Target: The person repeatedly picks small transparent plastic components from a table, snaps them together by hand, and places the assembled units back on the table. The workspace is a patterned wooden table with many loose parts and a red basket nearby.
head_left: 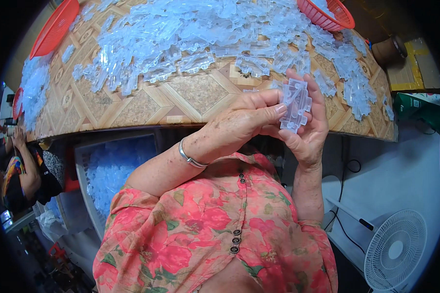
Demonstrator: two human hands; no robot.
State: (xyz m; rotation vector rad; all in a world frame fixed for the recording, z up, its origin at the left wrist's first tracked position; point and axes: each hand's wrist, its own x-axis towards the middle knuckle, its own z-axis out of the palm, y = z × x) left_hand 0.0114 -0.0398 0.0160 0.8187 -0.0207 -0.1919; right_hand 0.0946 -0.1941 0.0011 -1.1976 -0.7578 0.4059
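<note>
Both my hands meet over the table's near edge, right of the middle, around one clear plastic part [295, 105]. The part is flat and see-through, with stepped edges and small round knobs. My left hand [255, 113] pinches its left side between thumb and fingers. Behind and below it, my right hand [313, 119] cradles the part, fingers curled along its right side and thumb near its lower end. Beyond my hands, a wide heap of similar clear plastic parts [195, 41] covers much of the table [181, 97].
Red plastic baskets stand at the far left [54, 29] and far right [330, 14]. A crate [83, 166] of clear parts sits below the table at left. At lower right is a white fan [395, 249]. Another person [22, 171] works at the left.
</note>
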